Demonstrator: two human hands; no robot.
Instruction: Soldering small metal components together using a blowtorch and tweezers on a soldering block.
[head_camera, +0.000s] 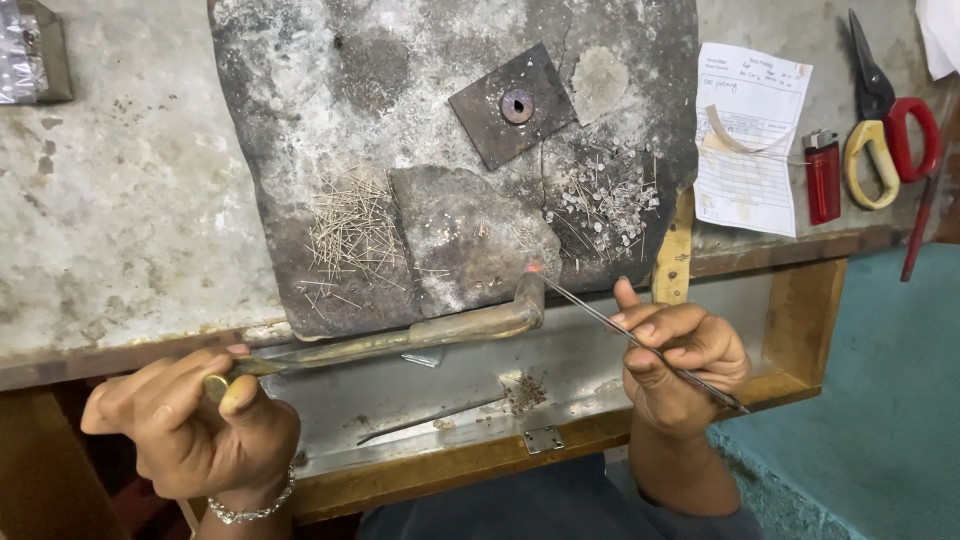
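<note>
My left hand (190, 425) grips the rear end of a brass torch (440, 328) whose bent nozzle points up at a small glowing spot (533, 268) on the grey soldering slab (300, 90). Thin metal tweezers (600, 318) are held in my right hand (680, 365), their tip reaching the same glowing spot. A heap of thin wire pins (350, 235) lies left of that spot. Right of it sits a heap of small headed pins (600, 200).
A dark square plate with a round washer (515, 106) lies on the slab. On the bench at right are a paper slip (750, 135), a red lighter (822, 175) and scissors (885, 110). Below the bench edge a metal tray drawer (560, 375) holds filings.
</note>
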